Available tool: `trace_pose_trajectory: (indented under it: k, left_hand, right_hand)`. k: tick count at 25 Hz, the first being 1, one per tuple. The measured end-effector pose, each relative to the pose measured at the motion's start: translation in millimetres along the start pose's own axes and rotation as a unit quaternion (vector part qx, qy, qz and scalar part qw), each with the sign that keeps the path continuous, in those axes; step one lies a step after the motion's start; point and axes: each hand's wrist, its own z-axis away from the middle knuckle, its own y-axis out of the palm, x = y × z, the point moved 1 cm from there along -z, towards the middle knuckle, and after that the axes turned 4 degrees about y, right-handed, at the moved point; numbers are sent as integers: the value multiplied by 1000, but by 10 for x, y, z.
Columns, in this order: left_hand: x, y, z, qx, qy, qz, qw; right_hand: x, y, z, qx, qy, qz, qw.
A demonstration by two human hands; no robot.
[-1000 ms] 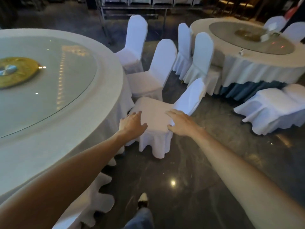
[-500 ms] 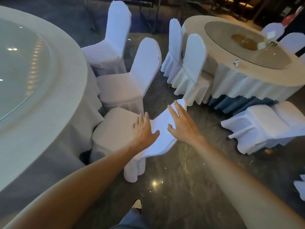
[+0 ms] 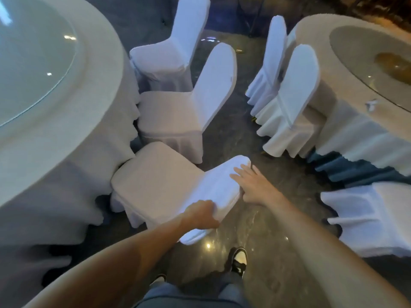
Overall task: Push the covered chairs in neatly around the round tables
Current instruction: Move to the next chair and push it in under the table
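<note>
My left hand (image 3: 201, 213) grips the near end of the chair back (image 3: 213, 194); my right hand (image 3: 251, 185) lies flat with straight fingers on its far end. The covered chair (image 3: 160, 178) sits ahead-left of me, its seat touching the round table's (image 3: 66, 138) skirt. The back's top runs crosswise between my hands; table lies beyond, leftward.

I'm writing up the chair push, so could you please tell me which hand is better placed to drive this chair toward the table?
Probably the left hand: it grips the top of the chair back, while the right hand only rests on it with straight fingers.
</note>
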Motion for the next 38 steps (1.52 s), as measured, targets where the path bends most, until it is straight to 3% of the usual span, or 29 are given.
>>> trace_pose_trajectory:
  k: [3, 6, 10, 14, 18, 30, 38]
  left_hand:
    - [-156, 164, -124, -35, -77, -2, 996]
    - [-332, 319, -100, -113, -143, 42, 982]
    - [-530, 422, -143, -240, -231, 106, 937]
    - [-527, 286, -280, -297, -270, 107, 910]
    - [-454, 165, -474, -319, -322, 74, 889]
    - [-631, -642, -1317, -366, -411, 114, 827]
    - [-1257, -603, -2079, -374, -492, 105, 780]
  right_hand:
    - [-229, 101, -421, -30, -110, 49, 992]
    - [-303, 150, -665, -38, -150, 17, 988]
    - [-417, 182, -878, -42, -209, 1, 977]
    - [-357, -9, -1175, -27, -261, -5, 965]
    - [-328, -154, -1524, -29, -305, 38, 951]
    - [-617, -787, -2621, -72, -391, 81, 914]
    - [-1309, -832, -3013, -53, -489, 113, 863]
